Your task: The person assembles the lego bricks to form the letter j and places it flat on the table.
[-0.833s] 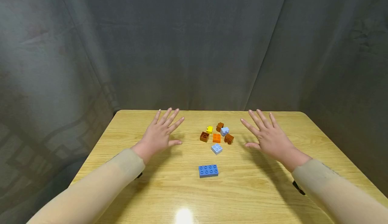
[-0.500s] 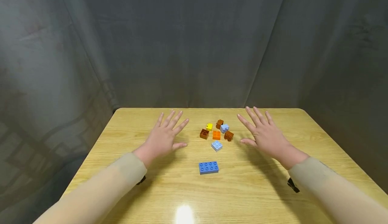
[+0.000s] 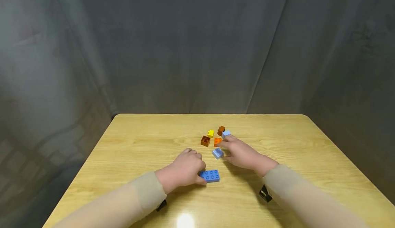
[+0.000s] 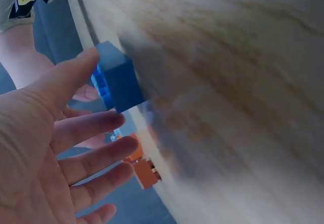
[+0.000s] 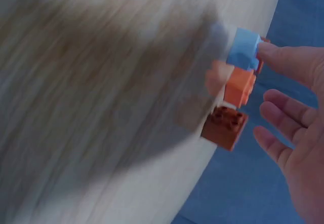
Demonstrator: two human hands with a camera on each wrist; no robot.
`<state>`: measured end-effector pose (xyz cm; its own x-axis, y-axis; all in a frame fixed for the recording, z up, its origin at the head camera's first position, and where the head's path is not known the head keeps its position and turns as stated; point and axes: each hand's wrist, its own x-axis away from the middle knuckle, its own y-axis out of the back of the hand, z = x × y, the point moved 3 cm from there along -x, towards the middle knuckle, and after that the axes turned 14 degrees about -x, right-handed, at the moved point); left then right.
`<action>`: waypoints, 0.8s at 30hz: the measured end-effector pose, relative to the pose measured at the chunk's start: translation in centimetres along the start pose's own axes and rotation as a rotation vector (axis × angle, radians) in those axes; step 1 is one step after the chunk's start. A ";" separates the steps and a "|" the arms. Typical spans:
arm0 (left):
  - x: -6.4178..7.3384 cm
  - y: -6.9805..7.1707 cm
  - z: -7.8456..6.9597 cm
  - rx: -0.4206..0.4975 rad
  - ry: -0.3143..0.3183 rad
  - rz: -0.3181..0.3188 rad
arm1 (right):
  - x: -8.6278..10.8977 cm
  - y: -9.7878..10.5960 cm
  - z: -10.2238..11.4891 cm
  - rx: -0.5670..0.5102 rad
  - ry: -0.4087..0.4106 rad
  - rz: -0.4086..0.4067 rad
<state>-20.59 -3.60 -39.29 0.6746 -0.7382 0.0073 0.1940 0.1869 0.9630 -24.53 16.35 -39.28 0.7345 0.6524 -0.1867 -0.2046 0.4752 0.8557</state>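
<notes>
A blue eight-stud toy brick lies on the table nearest the person. My left hand is at its left end, thumb at the near side and fingers spread past the far side; in the left wrist view the thumb tip overlaps the brick and the index fingertip is right by its corner. My right hand reaches in over the small bricks, its thumb and loosely bent fingers beside the light blue four-stud brick. One finger overlaps the orange brick in the head view.
Behind are a brown brick, a yellow brick, another brown brick and a second light blue brick. The wooden table ends at a grey curtain.
Both hands have moved inward and down from hovering wide with spread fingers. My left hand has come to the blue brick, my right to the light blue one, covering a brown brick.
</notes>
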 end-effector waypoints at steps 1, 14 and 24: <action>0.1 -0.1 -0.1 -0.002 0.001 0.003 | -0.2 -0.4 0.0 -0.005 -0.008 0.007; 0.5 -0.7 -0.1 0.006 0.009 -0.043 | -0.9 -1.6 0.0 -0.021 -0.112 0.029; 0.3 -0.7 0.1 0.006 0.014 -0.051 | -0.6 -1.5 0.2 -0.121 -0.200 0.033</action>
<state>-20.55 -4.02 -39.92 0.6738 -0.7375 -0.0453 0.2243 0.1457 0.9636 -24.53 15.14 -40.32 0.8372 0.5446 -0.0500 -0.2979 0.5308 0.7934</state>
